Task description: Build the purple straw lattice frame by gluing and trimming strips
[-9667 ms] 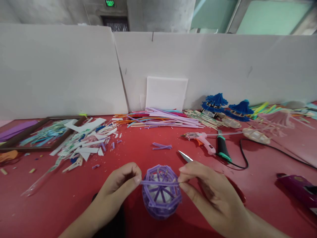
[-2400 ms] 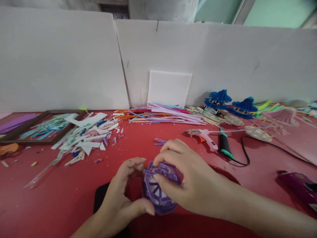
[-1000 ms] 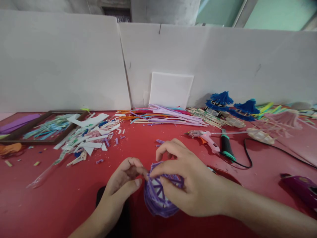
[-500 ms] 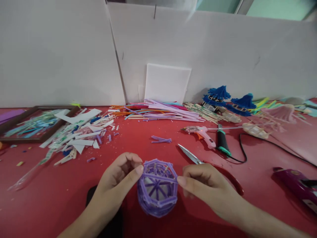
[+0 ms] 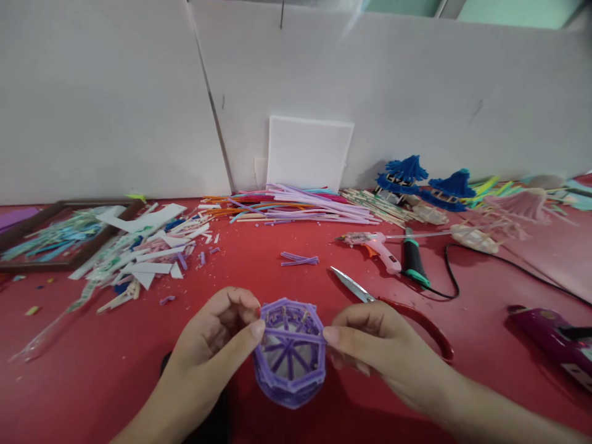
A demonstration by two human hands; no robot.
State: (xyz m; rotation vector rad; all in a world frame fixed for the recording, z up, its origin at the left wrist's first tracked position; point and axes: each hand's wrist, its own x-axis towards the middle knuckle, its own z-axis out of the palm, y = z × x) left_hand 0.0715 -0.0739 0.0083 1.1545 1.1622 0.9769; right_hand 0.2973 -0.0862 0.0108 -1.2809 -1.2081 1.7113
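Note:
A purple eight-sided basket-like piece (image 5: 290,394) stands on the red table at the bottom centre, with spokes crossing its inside. One thin purple stick (image 5: 296,336) lies across its top opening. The left end of that stick is pinched between the thumb and fingers of my left hand (image 5: 222,345). My right hand (image 5: 379,345) pinches the right end, at the rim. Several short purple sticks (image 5: 300,259) lie behind the piece.
Scissors (image 5: 354,285) lie partly under my right hand. A pink glue gun (image 5: 377,246), a green-black cutter (image 5: 414,259) and a magenta tool (image 5: 550,336) are at right. Paper scraps (image 5: 152,246) cover the left; long sticks (image 5: 314,206) and blue models (image 5: 407,176) stand behind.
The whole view has shifted slightly. The piece tilts a little differently, showing more of its inside, and both hands still hold the stick's ends.

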